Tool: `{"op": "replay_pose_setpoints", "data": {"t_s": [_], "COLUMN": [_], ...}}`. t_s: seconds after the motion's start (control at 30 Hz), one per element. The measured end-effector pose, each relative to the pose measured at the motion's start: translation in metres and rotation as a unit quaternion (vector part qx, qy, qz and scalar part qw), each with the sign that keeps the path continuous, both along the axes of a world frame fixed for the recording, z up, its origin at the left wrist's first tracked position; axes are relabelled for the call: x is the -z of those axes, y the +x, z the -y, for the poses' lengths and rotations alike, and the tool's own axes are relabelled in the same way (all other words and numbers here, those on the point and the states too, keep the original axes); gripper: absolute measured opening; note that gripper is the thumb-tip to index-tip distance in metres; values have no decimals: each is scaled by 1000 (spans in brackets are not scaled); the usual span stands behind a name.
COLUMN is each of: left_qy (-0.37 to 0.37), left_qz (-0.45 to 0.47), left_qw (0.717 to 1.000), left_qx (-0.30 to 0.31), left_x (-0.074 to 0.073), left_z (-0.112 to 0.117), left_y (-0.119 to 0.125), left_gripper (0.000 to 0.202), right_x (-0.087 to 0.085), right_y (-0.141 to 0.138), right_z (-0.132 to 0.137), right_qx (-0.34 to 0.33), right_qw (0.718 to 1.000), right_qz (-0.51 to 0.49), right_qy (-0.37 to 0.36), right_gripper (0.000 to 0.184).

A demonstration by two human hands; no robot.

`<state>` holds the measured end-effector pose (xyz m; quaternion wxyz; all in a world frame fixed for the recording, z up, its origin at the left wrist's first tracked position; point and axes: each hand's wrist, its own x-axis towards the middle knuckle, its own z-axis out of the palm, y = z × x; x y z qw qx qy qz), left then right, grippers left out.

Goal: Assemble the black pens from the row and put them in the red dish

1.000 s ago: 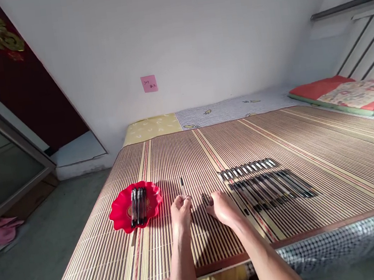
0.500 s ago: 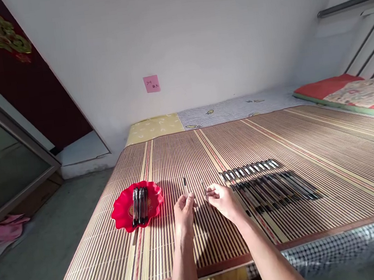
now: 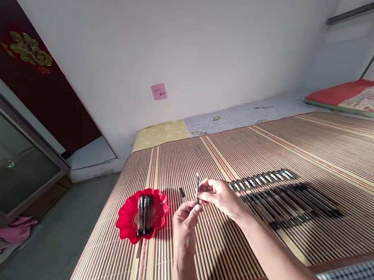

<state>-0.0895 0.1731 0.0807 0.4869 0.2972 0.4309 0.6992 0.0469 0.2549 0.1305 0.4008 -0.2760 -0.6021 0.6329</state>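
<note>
My left hand (image 3: pixel 184 224) and my right hand (image 3: pixel 217 195) meet above a striped bamboo mat (image 3: pixel 221 254). The left hand's fingers pinch a thin pen part with a dark tip (image 3: pixel 182 194). In the right hand's closed fingers stands another slender pen piece (image 3: pixel 198 182), pointing up and away. To the left lies a red scalloped dish (image 3: pixel 124 220) with several black pens (image 3: pixel 144 208) in it. A row of pen barrels (image 3: pixel 293 202) and a row of caps (image 3: pixel 263 178) lie on the mat right of my hands.
The mat covers a bed against a white wall with a pink note (image 3: pixel 159 91). A red and floral pillow (image 3: pixel 359 97) lies at the far right. A glass door (image 3: pixel 1 158) and pink cloth (image 3: pixel 10 227) are on the floor side at left.
Both hands have lifted off the mat and come closer together, each carrying its pen piece. The camera has shifted, so the dish and the pen rows sit lower and further right in view.
</note>
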Motion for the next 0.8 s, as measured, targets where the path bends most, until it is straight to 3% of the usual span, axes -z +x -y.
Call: {"op": "replay_pose_setpoints", "data": {"t_s": [0.07, 0.2, 0.4, 0.63, 0.8], "left_qy": [-7, -11, -21, -38, 13], "left_qz": [-1, -19, -40, -59, -47], "left_qw": [1000, 1000, 998, 996, 998], "left_qx": [-2, 9, 37, 58, 38], "left_x": [1, 5, 8, 9, 2], "left_z": [1, 1, -1, 1, 2], "left_y": [-2, 0, 6, 6, 10], "left_gripper": [41, 39, 39, 42, 46], "right_x": [-3, -6, -13, 0, 0], "right_y": [3, 10, 15, 15, 22], "right_z": [-3, -6, -1, -5, -7], "right_qx": [7, 85, 79, 74, 155], "right_qw": [1000, 995, 995, 995, 984], "right_qz": [2, -33, -36, -17, -63], "right_qy": [22, 41, 58, 65, 56], "right_gripper": [34, 39, 33, 36, 37]}}
